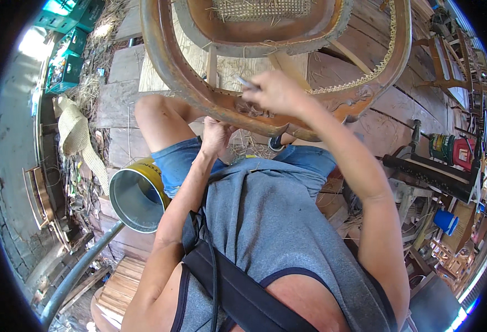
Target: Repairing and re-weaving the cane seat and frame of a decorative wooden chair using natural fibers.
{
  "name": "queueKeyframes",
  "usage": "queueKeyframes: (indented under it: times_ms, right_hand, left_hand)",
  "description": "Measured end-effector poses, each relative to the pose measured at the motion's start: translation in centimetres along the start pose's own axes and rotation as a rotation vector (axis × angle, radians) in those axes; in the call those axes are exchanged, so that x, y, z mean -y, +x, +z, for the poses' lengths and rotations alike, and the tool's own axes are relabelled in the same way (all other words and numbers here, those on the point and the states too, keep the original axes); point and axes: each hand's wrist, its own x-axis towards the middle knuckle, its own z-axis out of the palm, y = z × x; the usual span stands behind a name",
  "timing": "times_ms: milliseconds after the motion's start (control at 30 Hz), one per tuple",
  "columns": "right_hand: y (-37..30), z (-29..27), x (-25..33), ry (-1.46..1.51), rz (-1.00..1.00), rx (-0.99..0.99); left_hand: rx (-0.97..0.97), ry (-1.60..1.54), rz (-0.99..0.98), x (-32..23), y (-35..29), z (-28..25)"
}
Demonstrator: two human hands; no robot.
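Observation:
A carved wooden chair frame (205, 105) with a curved rail stands before me, its lower edge over my lap. Zigzag cane lacing runs along the inner edge on its right side. My left hand (217, 136) is closed at the bottom rail, its fingertips partly hidden at the wood. Above the carved part of that rail, my right hand (276, 95) is closed round a small grey metal tool (247, 83) that points up and left; its kind cannot be made out. Beyond lies a rounded inner frame (194, 27) with a woven cane panel (260, 9).
A yellow metal bucket (154, 169) stands by my left leg, near a metal pipe (86, 260). A woven cane strip (73, 130) and green crates (64, 72) are at the left. Wooden furniture parts (448, 66) and a blue container (446, 221) crowd the right. Straw litters the plank floor (119, 105).

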Motion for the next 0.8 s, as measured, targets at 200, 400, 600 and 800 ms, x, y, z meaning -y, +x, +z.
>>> queueKeyframes:
  times_ms: [200,400,600,800]
  right_hand:
    - [0.5,3.2,-0.4,-0.082,-0.167,-0.305]
    - [0.8,-5.7,-0.9,0.196,0.15,-0.598]
    - [0.5,-1.0,-2.0,-0.019,0.028,0.003]
    - [-0.3,0.4,-1.8,-0.221,-0.089,-0.078]
  left_hand:
    - [-0.003,0.012,-0.039,-0.3,-0.2,0.7]
    - [-0.059,-0.095,-0.059,0.5,0.1,2.1]
    - [-0.005,0.208,-0.022,0.6,-0.2,1.6]
    - [0.003,0.219,0.003,0.9,-0.1,2.2]
